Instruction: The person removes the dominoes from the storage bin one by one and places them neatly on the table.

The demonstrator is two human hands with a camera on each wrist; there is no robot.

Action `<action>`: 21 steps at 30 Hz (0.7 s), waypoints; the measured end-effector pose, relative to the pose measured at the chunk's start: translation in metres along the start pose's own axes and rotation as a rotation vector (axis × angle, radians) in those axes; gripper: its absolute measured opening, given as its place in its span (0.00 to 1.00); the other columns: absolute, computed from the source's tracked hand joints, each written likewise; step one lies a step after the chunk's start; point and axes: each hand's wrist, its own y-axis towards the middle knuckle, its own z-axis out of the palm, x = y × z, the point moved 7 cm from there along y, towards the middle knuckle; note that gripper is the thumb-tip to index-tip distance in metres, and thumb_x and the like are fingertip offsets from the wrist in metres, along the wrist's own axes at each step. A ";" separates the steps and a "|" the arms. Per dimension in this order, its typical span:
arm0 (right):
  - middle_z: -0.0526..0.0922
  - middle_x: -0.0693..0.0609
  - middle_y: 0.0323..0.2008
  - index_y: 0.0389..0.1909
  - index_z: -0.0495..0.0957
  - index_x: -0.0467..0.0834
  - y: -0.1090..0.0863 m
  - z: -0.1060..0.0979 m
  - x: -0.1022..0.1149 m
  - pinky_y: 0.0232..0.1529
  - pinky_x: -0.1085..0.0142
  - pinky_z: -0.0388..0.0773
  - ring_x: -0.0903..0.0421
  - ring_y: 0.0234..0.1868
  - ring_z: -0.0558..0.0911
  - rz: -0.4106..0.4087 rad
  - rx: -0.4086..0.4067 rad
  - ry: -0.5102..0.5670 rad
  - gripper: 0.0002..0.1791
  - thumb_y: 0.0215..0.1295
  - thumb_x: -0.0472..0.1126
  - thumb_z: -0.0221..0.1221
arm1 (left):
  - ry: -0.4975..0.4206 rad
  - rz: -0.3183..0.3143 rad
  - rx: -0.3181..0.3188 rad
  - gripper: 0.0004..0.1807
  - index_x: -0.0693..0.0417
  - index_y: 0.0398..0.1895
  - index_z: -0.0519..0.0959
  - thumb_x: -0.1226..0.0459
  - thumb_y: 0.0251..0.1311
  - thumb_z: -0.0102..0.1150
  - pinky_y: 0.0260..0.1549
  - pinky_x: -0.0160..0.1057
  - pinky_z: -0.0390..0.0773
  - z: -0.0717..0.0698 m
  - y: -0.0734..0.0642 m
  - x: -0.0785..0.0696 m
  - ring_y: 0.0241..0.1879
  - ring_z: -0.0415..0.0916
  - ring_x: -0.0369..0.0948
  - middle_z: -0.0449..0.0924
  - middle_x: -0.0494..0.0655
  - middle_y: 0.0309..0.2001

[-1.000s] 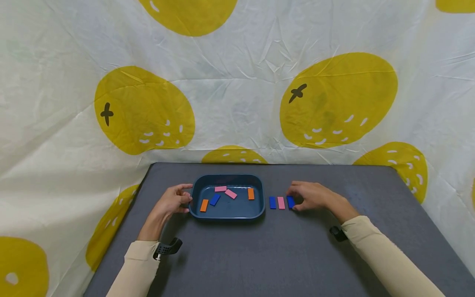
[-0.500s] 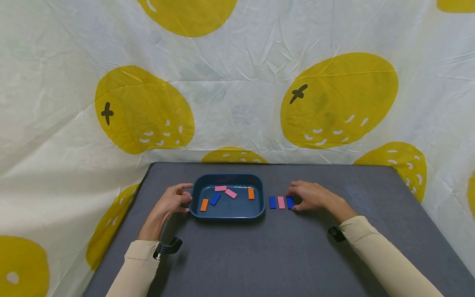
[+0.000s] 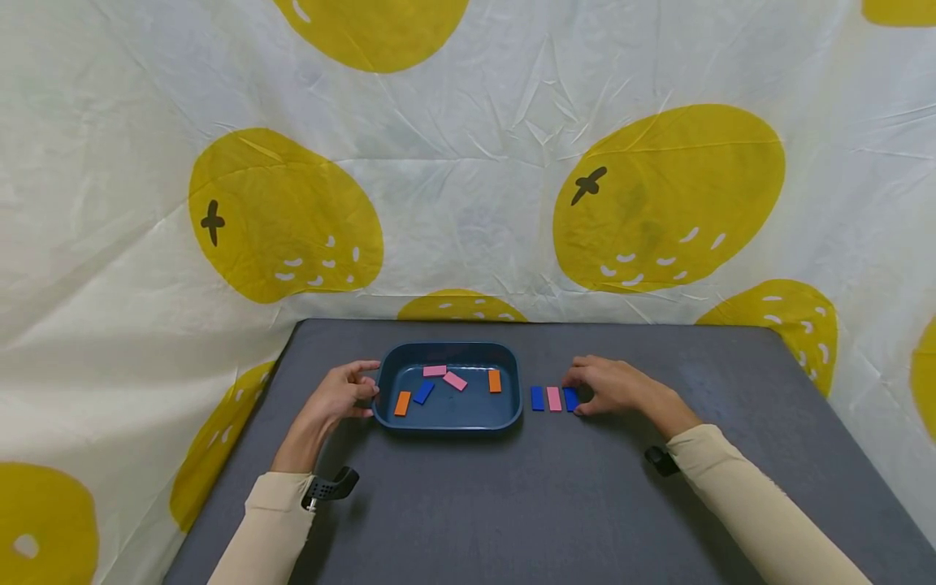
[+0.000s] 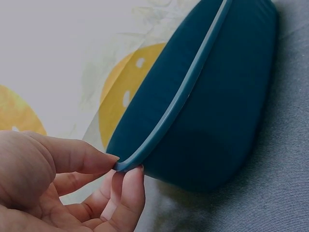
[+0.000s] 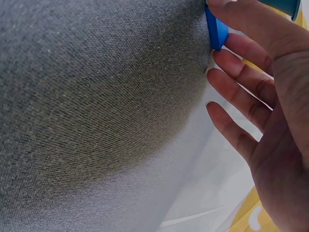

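Observation:
My left hand (image 3: 342,394) pinches the left rim of a dark blue tray (image 4: 217,111) between thumb and fingertips. Inside the tray lie two pink tiles (image 3: 455,382), two orange tiles (image 3: 495,381) and one blue tile (image 3: 423,392), scattered flat. On the table right of the tray, a blue tile (image 3: 537,399), a pink tile (image 3: 554,399) and another blue tile (image 5: 218,33) stand side by side in a short row. My right hand (image 3: 610,384) holds that last blue tile between thumb and fingers, close at the row's right end. Its other fingers spread loosely behind the tile.
A grey cloth-covered table (image 3: 468,504) lies under everything. Behind it hangs a white curtain (image 3: 468,211) printed with yellow fruit shapes. Dark bands sit on both wrists, below beige sleeves (image 3: 753,496).
My right hand has shifted slightly left with the blue tile, narrowing the gap to the pink tile. The left hand and the tray have stayed in place.

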 end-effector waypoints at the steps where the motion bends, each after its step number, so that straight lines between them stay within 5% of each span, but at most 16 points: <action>1: 0.78 0.57 0.45 0.52 0.83 0.49 0.000 0.000 0.000 0.50 0.53 0.81 0.57 0.45 0.77 0.000 0.002 0.000 0.24 0.57 0.53 0.73 | 0.000 0.001 -0.001 0.26 0.57 0.72 0.69 0.72 0.71 0.54 0.30 0.41 0.85 0.000 0.000 0.000 0.41 0.77 0.47 0.74 0.55 0.43; 9: 0.79 0.56 0.46 0.52 0.83 0.48 0.001 -0.005 -0.001 0.51 0.52 0.81 0.57 0.46 0.78 0.005 0.023 0.006 0.23 0.58 0.53 0.73 | 0.011 0.008 -0.002 0.26 0.57 0.72 0.69 0.72 0.72 0.54 0.30 0.41 0.85 0.000 -0.001 0.000 0.41 0.78 0.47 0.74 0.56 0.44; 21: 0.80 0.53 0.46 0.51 0.84 0.46 0.008 -0.037 0.021 0.49 0.52 0.82 0.54 0.48 0.80 -0.050 -0.061 -0.056 0.17 0.63 0.47 0.70 | 0.009 0.011 -0.006 0.26 0.57 0.72 0.68 0.72 0.72 0.54 0.30 0.41 0.85 0.001 0.001 0.001 0.42 0.78 0.46 0.76 0.57 0.45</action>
